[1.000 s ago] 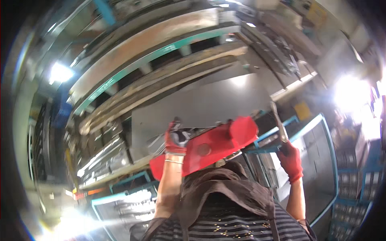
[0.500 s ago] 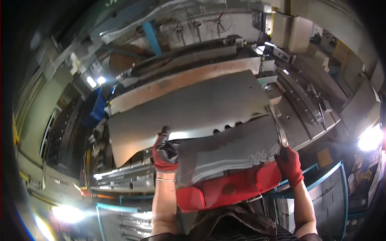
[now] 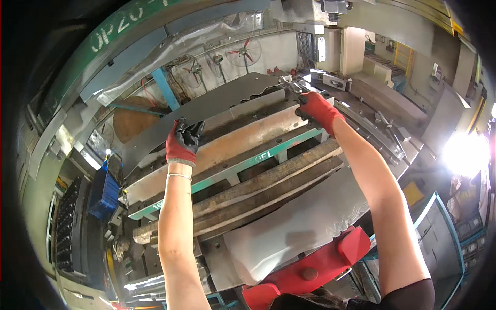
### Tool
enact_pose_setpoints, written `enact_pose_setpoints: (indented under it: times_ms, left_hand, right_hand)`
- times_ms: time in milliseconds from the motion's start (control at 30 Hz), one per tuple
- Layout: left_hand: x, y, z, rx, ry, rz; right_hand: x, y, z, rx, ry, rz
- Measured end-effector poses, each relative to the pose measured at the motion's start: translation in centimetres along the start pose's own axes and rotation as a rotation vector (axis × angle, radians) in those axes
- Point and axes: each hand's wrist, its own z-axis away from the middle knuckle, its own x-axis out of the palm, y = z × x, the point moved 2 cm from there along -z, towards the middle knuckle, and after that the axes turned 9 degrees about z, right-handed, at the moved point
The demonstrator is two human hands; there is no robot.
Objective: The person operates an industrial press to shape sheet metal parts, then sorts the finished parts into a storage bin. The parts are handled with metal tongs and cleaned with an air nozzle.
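**A:** Both arms stretched out over a press. What's in the hands?

**B:** A long grey metal sheet (image 3: 227,101). The left hand (image 3: 182,142), in a red-and-black glove, is clenched on the sheet's near edge toward its left end; the right hand (image 3: 316,111), gloved red, grips the edge at the right end. The sheet lies tilted over the rusty die (image 3: 243,144), with a green bar (image 3: 248,165) and worn beams (image 3: 258,188) nearer the person.

**A:** And closer in?

**B:** A pale sheet (image 3: 294,227) lies below the beams, by a red bracket (image 3: 315,268). Fans (image 3: 245,51) hang on the far wall.

**A:** How to handle it well, by your reading?

**B:** Keep both grips firm and level so the sheet doesn't sag or twist, square its edge to the die, and keep fingers off the sharp rim and clear of the tooling.
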Motion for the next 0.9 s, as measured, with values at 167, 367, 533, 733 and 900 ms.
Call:
enact_pose_setpoints:
  times_ms: [167, 367, 533, 733, 900]
  left_hand:
    - [-3.0, 1.9, -3.5, -0.004, 0.221, -0.176]
    - [-4.1, 0.2, -2.0, 0.025, 0.264, -0.157]
    - [-5.6, 2.6, -3.6, -0.064, 0.241, -0.001]
    - [-6.0, 5.0, -5.9, -0.128, 0.137, -0.011]
    - [-8.7, 4.7, -8.9, -0.035, 0.366, 0.124]
  right_hand:
    - [0.7, -0.6, -1.9, 0.164, -0.095, -0.036]
    - [1.4, -0.6, -3.3, 0.075, -0.079, 0.524]
    - [2.2, -4.3, 1.9, -0.232, 0.175, 0.871]
    - [-1.6, -8.4, 13.9, -0.304, 0.305, 0.465]
    - [-6.3, -1.5, 21.2, -0.113, 0.430, 0.439]
